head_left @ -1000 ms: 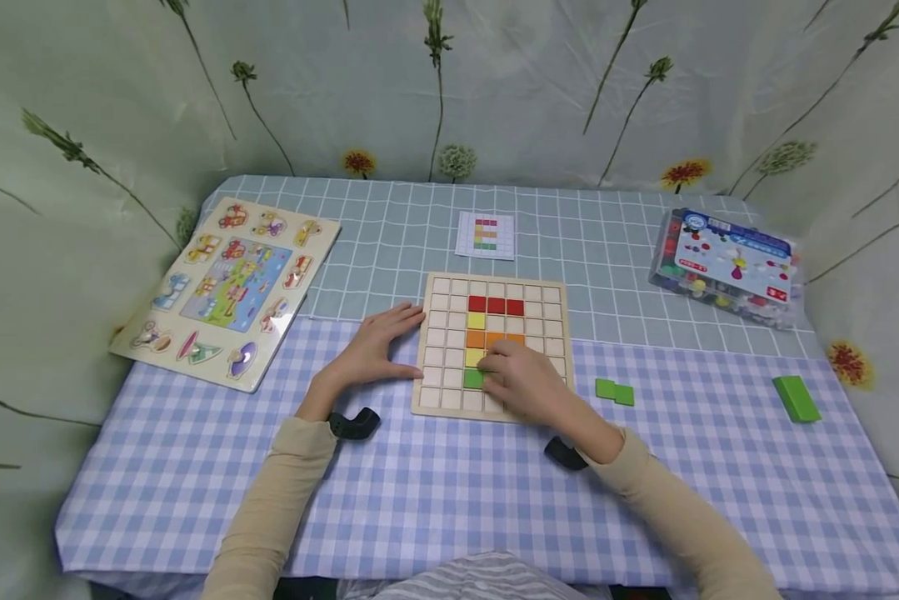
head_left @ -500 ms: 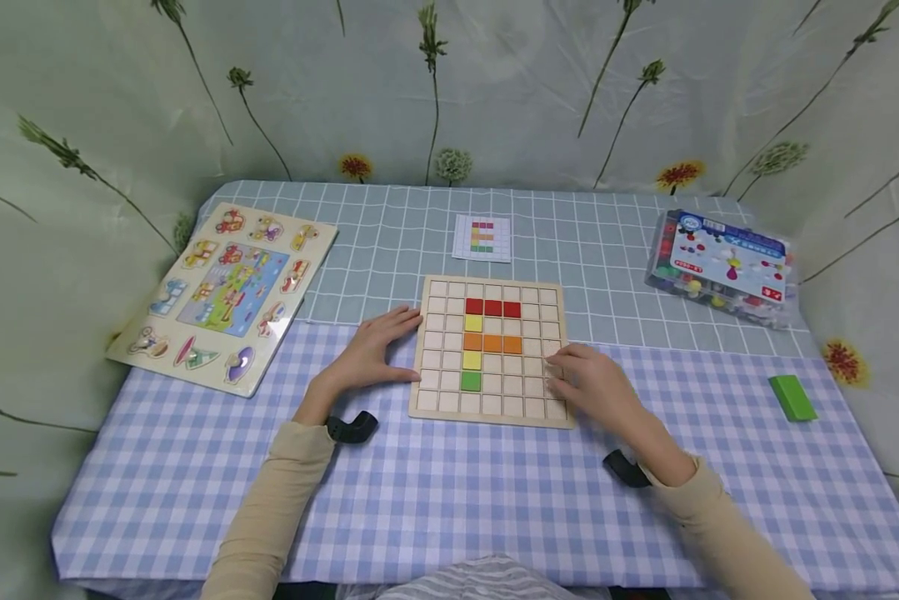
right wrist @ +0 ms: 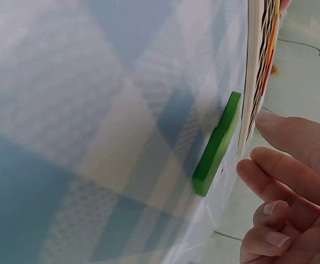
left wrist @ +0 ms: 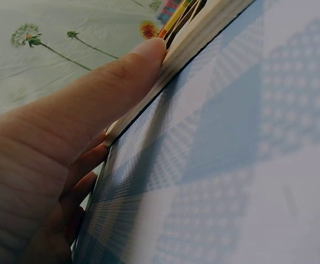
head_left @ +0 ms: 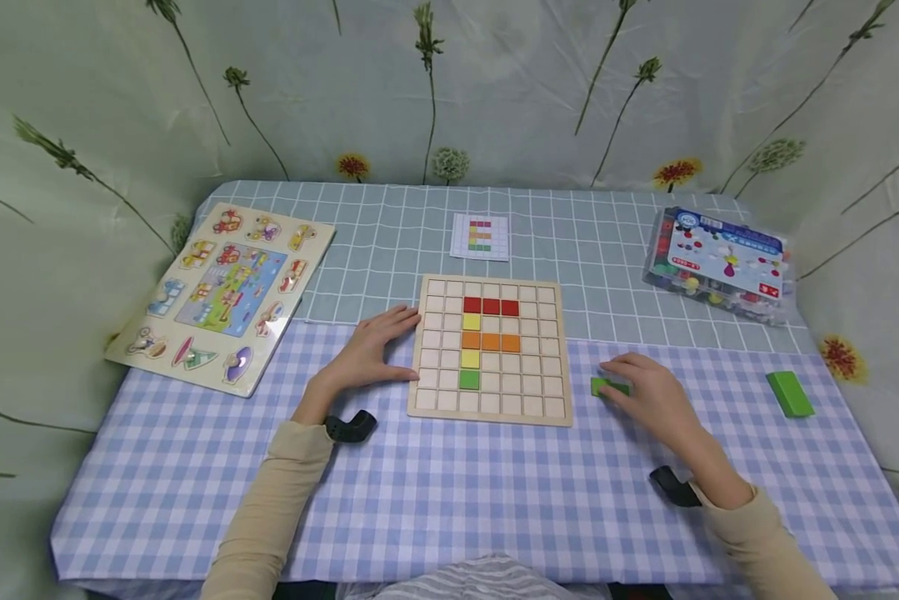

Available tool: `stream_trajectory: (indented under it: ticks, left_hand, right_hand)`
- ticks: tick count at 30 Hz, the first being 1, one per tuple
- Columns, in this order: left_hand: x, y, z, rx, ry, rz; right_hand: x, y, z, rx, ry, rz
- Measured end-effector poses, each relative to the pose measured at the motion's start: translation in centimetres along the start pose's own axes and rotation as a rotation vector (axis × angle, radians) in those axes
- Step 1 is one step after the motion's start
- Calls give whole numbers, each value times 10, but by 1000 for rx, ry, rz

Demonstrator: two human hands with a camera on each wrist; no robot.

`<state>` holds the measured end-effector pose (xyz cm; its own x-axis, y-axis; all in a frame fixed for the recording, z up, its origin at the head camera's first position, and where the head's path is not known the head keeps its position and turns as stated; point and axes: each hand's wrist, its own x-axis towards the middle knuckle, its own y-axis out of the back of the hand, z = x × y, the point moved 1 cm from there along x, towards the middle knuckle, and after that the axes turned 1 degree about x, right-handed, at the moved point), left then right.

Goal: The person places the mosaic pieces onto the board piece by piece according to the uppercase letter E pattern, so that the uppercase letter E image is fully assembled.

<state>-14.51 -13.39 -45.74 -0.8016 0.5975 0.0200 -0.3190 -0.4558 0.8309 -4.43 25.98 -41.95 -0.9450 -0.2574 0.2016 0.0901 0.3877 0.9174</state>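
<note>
In the head view, a wooden grid board holds several square tiles: a row of red tiles, a row of orange tiles, two yellow tiles and one green tile. My left hand rests against the board's left edge, its fingers extended and thumb touching the side. To the right of the board, my right hand hovers over two green tiles, thumb and fingers apart. The right wrist view shows the pair of green tiles lying on the cloth, with a gap to the fingertips.
A printed pattern card lies behind the board. A picture peg puzzle is at the left, a clear plastic box of coloured pieces at the back right. One green block sits far right on the checked tablecloth.
My right hand has withdrawn from the board's lower middle and moved right to the two loose green tiles. The left hand has stayed at the board's edge.
</note>
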Motion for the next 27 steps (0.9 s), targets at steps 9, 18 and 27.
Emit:
stream_trajectory:
  ticks: [9, 18, 27]
  left_hand:
    - [0, -1, -1, -4, 3, 0]
    - [0, -1, -2, -3, -3, 5]
    - [-1, -1, 0, -13, -9, 10]
  right_hand:
    - [-2, 3, 3, 4, -39, -117]
    - [-3, 1, 4, -5, -31, -136]
    - [-4, -1, 5, -7, -23, -145]
